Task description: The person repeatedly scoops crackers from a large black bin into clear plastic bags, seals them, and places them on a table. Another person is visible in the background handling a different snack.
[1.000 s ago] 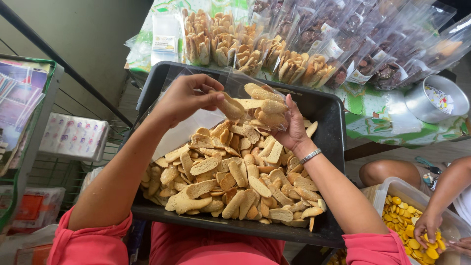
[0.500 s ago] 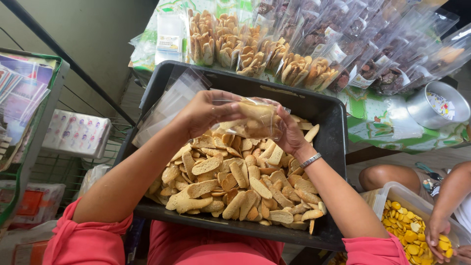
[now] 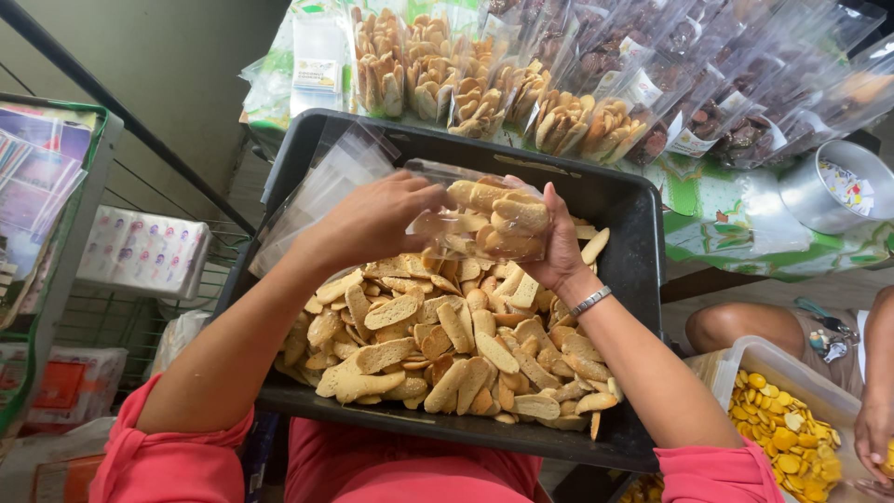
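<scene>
Above tray (image 3: 643, 279), both hands' fingers (image 3: 424, 197) clasping biscuit bag (image 3: 484, 222)

Clear bag (image 3: 484, 219) of pale rusks: held between left hand (image 3: 372, 219) and right hand (image 3: 559, 247).
Empty clear bags (image 3: 321, 186): stacked just left of the left hand.
Filled rusk bags (image 3: 484, 88): row beyond both hands, white labels.
Dark-snack bags (image 3: 708, 102): beyond the right hand, white labels.
White boxed packs (image 3: 140, 251): well left of the left hand.
</scene>
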